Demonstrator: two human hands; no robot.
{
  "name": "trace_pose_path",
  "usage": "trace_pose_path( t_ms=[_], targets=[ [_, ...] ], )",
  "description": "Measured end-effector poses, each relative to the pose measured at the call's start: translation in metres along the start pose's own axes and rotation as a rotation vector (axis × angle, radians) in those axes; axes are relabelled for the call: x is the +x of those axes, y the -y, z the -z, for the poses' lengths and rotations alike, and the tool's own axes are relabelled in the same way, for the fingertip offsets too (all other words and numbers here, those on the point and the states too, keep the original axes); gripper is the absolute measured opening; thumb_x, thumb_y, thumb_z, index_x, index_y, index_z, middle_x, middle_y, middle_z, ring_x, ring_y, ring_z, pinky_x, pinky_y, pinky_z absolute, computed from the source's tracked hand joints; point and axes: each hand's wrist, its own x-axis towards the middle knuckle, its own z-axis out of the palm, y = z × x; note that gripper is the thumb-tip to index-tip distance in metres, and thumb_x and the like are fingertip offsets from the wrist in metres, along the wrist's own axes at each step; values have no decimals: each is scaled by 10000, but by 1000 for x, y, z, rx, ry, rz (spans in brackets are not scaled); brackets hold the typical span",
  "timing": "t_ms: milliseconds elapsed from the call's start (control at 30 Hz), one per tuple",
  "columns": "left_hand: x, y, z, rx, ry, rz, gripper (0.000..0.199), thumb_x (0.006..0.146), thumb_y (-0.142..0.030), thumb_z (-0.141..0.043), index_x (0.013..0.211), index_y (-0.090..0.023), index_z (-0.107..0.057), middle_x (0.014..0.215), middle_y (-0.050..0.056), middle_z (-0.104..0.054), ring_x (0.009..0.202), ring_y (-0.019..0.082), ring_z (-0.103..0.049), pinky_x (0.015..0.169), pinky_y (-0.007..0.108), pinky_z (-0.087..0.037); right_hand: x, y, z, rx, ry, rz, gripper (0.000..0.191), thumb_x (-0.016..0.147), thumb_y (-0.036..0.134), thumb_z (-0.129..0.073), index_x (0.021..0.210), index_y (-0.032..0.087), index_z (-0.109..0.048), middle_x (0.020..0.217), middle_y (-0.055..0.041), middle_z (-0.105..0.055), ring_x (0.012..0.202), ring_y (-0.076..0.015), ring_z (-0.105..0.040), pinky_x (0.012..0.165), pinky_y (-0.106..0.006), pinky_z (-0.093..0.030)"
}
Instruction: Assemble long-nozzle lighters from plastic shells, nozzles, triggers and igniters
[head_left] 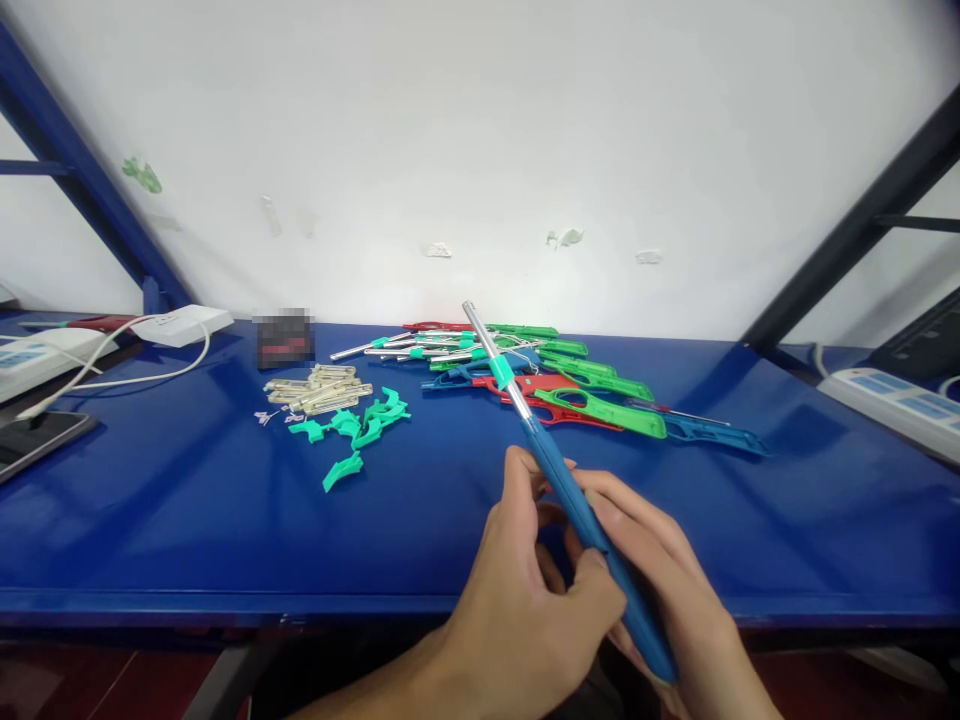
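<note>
A long-necked lighter (564, 482) slants across the view in front of me, its silver tube up and to the left and its blue handle down to the right. A green sleeve sits around the tube. My left hand (517, 600) is closed on the handle from the left, thumb against its side. From the right, my right hand (675, 565) grips the same handle with fingers along it. Parts of the fingers under the handle are hidden. Behind the lighter lie green handle shells (615, 410), red handle shells (577, 410) and a blue handle shell (716, 434).
Silver tubes with green sleeves (397, 350) lie at the back of the blue table (225, 530). Left of them are beige slotted parts (330, 390) and loose green pieces (367, 425). A phone (41, 440), white cables and power strips (892, 405) stand at the sides.
</note>
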Motion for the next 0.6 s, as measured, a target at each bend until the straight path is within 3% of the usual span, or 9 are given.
trace_pose_path(
  t_ms=[133, 233, 433, 600],
  targets=[
    [-1, 1, 6, 22, 65, -48, 220, 1010, -275, -613, 1183, -233, -483, 1151, 56, -633, 998, 190, -642, 784, 295, -553, 0, 4, -1, 115, 13, -99, 560, 809, 669, -798, 1178, 249, -771, 615, 38, -567, 389, -77, -370, 341, -207, -330],
    [-2, 3, 8, 22, 97, -85, 198, 1048, -292, -579, 1213, -235, -484, 1174, 64, -630, 1044, 200, -645, 804, 301, -554, 1, 12, -4, 183, 55, -181, 529, 801, 630, -816, 1152, 240, -744, 607, 69, -514, 378, -21, -218, 336, -162, -200],
    [-2, 1, 8, 53, 89, -38, 214, 1044, -286, -590, 1225, -239, -486, 1163, 55, -616, 1057, 208, -625, 835, 332, -541, -2, 24, -8, 166, 36, -266, 521, 832, 613, -812, 1179, 239, -707, 646, 78, -500, 408, 0, -234, 392, -152, -169],
    [-3, 2, 7, 53, 88, -42, 201, 1050, -270, -577, 1228, -253, -484, 1157, 42, -608, 1046, 196, -620, 818, 314, -524, -3, 19, -5, 141, 36, -261, 578, 842, 640, -803, 1254, 251, -688, 665, 80, -506, 399, -6, -271, 388, -161, -189]
  ],
)
